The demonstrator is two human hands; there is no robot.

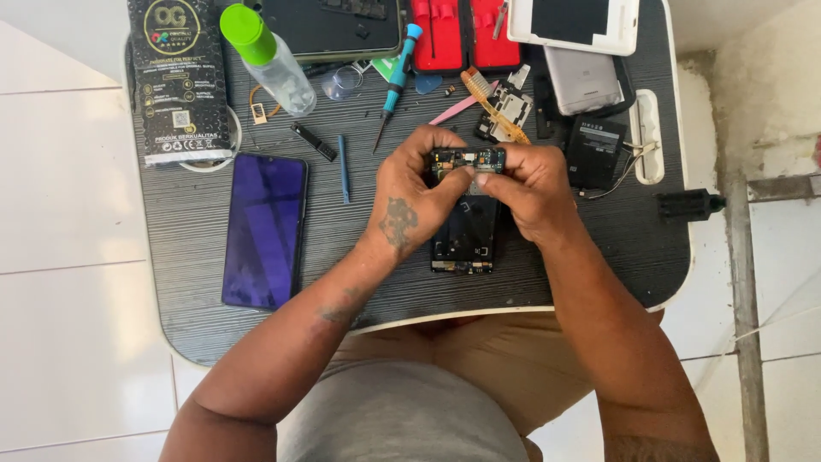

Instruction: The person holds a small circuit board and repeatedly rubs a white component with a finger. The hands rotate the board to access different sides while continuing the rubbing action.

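Both hands, left hand (410, 192) and right hand (530, 184), pinch the top of the opened phone frame (466, 231) on the counter (197, 257), seemingly seating its circuit board (466, 158), which likely needs careful fingertip pressure next.

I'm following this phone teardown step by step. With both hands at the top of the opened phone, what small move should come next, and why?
Probably ease the small circuit board gently up and away from the opened phone frame. The left hand and right hand pinch it at the frame's top end, so it looks partly lifted; whether a cable holds it cannot be seen.
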